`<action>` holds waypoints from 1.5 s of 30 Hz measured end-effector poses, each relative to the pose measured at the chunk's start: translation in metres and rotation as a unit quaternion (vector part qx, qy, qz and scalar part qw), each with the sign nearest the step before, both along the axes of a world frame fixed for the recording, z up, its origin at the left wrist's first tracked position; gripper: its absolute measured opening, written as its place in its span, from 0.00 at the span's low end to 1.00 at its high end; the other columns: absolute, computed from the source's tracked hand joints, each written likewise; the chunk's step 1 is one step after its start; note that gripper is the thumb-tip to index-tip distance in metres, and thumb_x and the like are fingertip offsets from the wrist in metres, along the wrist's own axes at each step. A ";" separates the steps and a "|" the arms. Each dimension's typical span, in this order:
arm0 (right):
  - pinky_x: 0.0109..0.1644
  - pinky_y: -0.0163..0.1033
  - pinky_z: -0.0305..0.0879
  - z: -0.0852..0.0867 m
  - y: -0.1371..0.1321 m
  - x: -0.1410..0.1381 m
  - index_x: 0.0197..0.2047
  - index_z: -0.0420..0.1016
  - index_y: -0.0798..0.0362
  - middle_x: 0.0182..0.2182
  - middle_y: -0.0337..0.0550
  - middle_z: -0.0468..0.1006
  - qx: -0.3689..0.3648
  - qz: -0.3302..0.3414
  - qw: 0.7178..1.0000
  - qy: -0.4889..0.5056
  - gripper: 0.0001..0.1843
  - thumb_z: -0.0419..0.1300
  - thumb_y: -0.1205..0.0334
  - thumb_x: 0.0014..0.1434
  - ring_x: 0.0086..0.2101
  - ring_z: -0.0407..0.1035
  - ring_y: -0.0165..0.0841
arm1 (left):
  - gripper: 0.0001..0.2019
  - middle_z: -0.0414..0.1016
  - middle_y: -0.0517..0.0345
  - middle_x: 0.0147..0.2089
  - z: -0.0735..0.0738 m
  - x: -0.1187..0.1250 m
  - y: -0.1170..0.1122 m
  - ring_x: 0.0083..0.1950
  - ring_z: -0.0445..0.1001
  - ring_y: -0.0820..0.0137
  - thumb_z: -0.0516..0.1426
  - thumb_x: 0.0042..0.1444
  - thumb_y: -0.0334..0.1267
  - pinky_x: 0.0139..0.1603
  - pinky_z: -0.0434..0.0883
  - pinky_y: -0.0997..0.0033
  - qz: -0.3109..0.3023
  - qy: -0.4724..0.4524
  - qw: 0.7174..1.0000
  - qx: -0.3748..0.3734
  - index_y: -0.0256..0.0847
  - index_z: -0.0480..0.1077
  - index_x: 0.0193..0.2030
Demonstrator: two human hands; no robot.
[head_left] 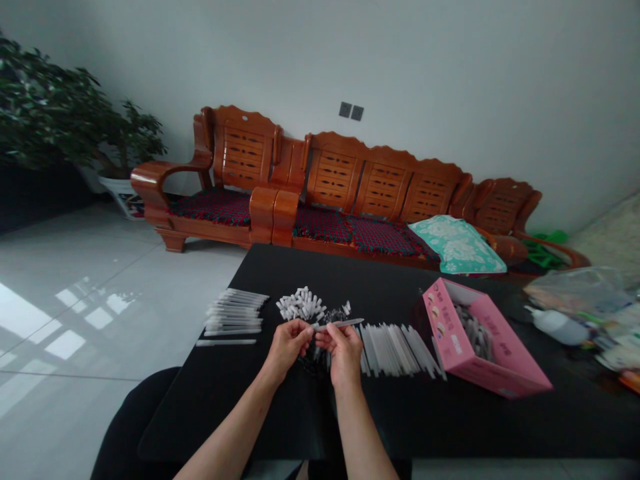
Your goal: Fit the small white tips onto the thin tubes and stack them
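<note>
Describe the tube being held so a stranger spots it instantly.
On the black table before the wooden sofa, two hands meet mid-table. The white tube pinched between left hand and right hand is the only one raised; the other tubes lie in rows.

text: none legible | pink box [480,347]: print too small to read

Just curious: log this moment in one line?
right hand: grips thin white tube | left hand: pinches its end | nearby: white caps, tube rows
</note>
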State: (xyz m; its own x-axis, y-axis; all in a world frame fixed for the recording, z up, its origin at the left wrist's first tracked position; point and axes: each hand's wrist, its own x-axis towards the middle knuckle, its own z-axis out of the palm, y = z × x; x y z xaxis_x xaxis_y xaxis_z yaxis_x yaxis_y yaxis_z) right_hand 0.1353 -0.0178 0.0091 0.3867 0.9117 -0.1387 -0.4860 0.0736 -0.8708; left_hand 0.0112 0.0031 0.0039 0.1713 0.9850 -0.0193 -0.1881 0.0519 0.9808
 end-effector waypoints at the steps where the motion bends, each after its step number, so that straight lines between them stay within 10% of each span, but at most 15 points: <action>1: 0.23 0.34 0.72 0.000 0.000 0.000 0.33 0.69 0.56 0.22 0.43 0.80 -0.001 -0.001 1.000 0.001 0.17 0.70 0.58 0.45 0.21 0.76 0.35 | 0.17 0.67 0.62 0.18 0.000 0.000 0.000 0.18 0.63 0.78 0.64 0.46 0.49 0.17 0.62 0.80 0.000 -0.006 1.000 0.000 0.34 0.71 0.27; 34: 0.20 0.33 0.71 -0.011 -0.004 0.000 0.30 0.70 0.57 0.19 0.42 0.79 -0.039 0.006 0.999 -0.005 0.18 0.71 0.57 0.42 0.19 0.74 0.34 | 0.14 0.67 0.62 0.20 -0.020 0.002 -0.011 0.17 0.62 0.77 0.59 0.52 0.47 0.17 0.60 0.79 0.001 0.055 0.998 -0.006 0.37 0.68 0.27; 45: 0.16 0.31 0.68 -0.023 -0.003 0.008 0.27 0.69 0.57 0.17 0.40 0.77 -0.100 0.002 0.995 0.015 0.18 0.71 0.58 0.38 0.16 0.71 0.32 | 0.09 0.70 0.57 0.31 -0.022 0.001 -0.023 0.33 0.69 0.70 0.50 0.61 0.35 0.36 0.65 0.72 0.046 0.294 0.906 0.302 0.40 0.70 0.32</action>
State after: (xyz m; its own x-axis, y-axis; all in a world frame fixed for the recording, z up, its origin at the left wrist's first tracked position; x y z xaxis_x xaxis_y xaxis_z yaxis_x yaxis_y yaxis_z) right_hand 0.1432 -0.0204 -0.0136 0.3761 0.8659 -0.3297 -0.5128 -0.1018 -0.8524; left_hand 0.0126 -0.0196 -0.0182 0.2234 0.8561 0.4660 0.4004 -0.5165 0.7569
